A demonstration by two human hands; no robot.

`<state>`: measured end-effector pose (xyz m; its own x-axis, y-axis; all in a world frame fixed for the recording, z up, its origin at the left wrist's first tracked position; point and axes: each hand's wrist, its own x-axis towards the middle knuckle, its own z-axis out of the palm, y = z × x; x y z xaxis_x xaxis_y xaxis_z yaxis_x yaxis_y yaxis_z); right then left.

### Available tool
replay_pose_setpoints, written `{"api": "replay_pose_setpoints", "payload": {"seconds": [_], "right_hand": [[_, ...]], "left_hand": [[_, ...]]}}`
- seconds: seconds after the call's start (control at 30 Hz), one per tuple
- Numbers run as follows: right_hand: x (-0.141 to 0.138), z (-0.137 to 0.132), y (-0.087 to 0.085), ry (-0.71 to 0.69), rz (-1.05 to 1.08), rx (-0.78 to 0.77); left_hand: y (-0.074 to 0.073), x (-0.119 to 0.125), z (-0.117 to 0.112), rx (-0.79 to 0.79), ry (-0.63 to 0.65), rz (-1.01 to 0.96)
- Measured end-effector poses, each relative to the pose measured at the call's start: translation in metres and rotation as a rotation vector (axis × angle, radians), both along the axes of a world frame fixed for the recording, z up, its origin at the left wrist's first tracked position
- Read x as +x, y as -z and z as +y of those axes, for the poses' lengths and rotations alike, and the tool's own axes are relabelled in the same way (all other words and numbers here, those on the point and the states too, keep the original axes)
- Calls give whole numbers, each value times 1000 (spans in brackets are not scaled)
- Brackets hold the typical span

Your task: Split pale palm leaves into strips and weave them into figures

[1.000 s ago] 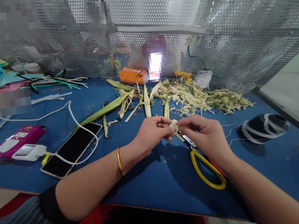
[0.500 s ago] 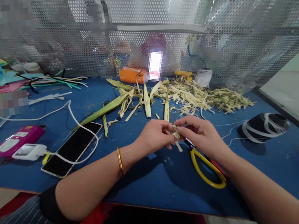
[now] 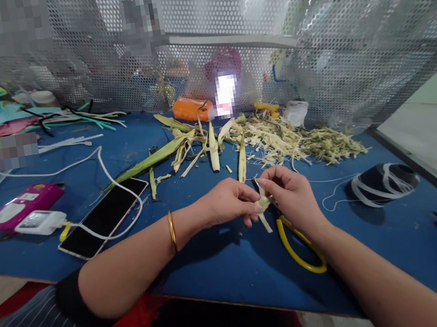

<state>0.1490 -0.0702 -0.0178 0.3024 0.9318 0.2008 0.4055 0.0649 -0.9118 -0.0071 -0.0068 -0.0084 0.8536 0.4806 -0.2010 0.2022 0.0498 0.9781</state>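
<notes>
Both my hands meet over the blue table (image 3: pixel 226 262), pinching one small folded piece of pale leaf strip (image 3: pixel 263 207). My left hand (image 3: pixel 228 201), with a gold bangle on its wrist, grips the strip from the left with closed fingers. My right hand (image 3: pixel 292 196) pinches it from the right, and a short tail of the strip hangs down below the fingers. Yellow-handled scissors (image 3: pixel 295 245) lie on the table under my right wrist, partly hidden by it.
Long green leaves (image 3: pixel 151 160) and a heap of pale shreds (image 3: pixel 301 139) lie beyond my hands. A phone (image 3: pixel 102 217) with a white cable, a white charger (image 3: pixel 39 222) and a pink box (image 3: pixel 20 199) sit at left. A black spool (image 3: pixel 385 184) with white thread stands at right. A perforated metal screen (image 3: pixel 326 30) walls the back.
My hands have drawn slightly closer to me and lower, still working the leaf strip. The strip is turned so that its tail now hangs down below the fingers.
</notes>
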Motion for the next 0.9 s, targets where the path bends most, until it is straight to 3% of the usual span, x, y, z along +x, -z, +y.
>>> {"api": "replay_pose_setpoints", "payload": {"seconds": [0.23, 0.37, 0.57, 0.8, 0.9], "right_hand": [[-4, 0, 0, -17, 55, 16], [-6, -2, 1, -38, 90, -27], [-8, 2, 7, 48, 136, -17], [5, 2, -6, -54, 98, -88], [7, 1, -9, -111, 94, -123]], "left_hand": [[-2, 3, -6, -150, -63, 31], [2, 5, -12, -86, -101, 46], [1, 4, -14, 62, -71, 36], [-4, 5, -10, -132, -267, -10], [-4, 4, -7, -142, -270, -23]]}}
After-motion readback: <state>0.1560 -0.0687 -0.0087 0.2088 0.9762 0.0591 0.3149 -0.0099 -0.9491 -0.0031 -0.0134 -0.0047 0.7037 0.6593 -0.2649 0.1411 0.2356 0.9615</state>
